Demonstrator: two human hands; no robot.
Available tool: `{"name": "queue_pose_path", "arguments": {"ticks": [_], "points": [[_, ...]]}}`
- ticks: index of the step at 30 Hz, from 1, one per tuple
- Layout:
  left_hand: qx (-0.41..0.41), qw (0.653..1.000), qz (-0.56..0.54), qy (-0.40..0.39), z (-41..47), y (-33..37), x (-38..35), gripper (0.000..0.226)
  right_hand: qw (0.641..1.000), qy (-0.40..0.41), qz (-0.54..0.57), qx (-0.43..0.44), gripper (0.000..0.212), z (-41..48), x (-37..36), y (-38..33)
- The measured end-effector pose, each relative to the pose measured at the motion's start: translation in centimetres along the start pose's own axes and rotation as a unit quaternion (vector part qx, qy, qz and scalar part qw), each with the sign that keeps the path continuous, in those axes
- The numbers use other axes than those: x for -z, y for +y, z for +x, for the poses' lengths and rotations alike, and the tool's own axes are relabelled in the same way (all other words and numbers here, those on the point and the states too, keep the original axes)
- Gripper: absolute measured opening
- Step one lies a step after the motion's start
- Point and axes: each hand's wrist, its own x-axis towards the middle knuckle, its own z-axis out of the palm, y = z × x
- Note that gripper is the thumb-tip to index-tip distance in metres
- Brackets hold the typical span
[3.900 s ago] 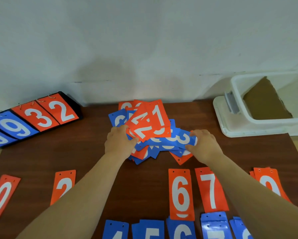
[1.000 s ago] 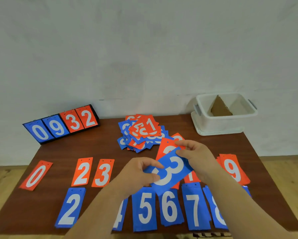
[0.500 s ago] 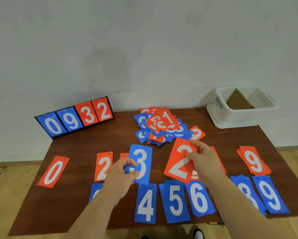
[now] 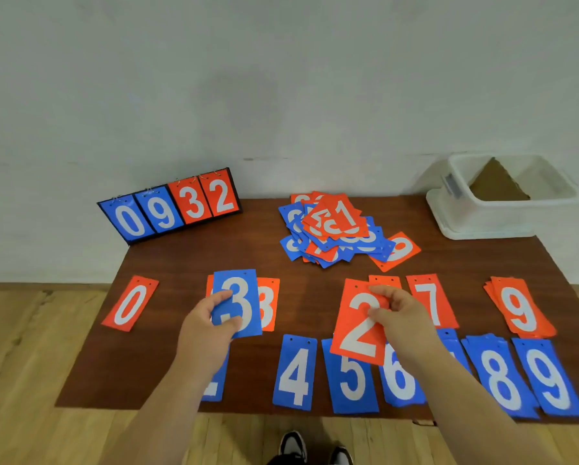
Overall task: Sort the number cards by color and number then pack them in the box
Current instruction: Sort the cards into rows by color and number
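The sorting was still half done. The left hand pinched a blue 3 card over the table, and the right hand pinched an orange 2 card. I judged the blue 3 card needed the gap beside the blue 4 card. The unsorted pile and the white box lay behind.

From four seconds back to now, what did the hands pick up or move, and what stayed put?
Both hands left the mixed pile with two cards, then split them: the left hand grips the blue 3 card, moved left over the red row; the right hand grips the red 2 card above the blue row. Scoreboard and white box stayed put.
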Motion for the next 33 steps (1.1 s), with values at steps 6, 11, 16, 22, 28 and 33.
{"name": "queue_pose_path", "arguments": {"ticks": [6,11,16,22,28,33], "points": [[0.044,0.995,-0.028,0.082,-2.0,-1.8,2.7,0.043,0.998,-0.057,0.009,-0.008,0.032,0.9,-2.2,0.7],[0.062,0.992,-0.065,0.092,-3.2,-3.6,5.0,0.043,0.994,-0.105,-0.028,-0.006,0.033,0.6,-5.5,0.4],[0.08,0.99,-0.083,0.084,-2.3,-5.1,7.4,0.045,0.992,-0.12,-0.038,-0.011,0.033,1.4,-9.5,-0.8],[0.08,0.995,-0.043,0.034,2.1,-6.7,12.7,0.041,0.992,-0.115,-0.046,-0.025,0.041,2.2,-17.5,-2.6],[0.112,0.993,-0.029,-0.002,7.0,-9.2,17.7,0.041,0.99,-0.076,-0.118,-0.011,0.043,4.1,-26.3,-3.0],[0.13,0.991,-0.008,-0.037,9.8,-11.5,20.7,0.043,0.978,-0.041,-0.204,0.033,0.044,7.8,-32.1,-2.7]]}}
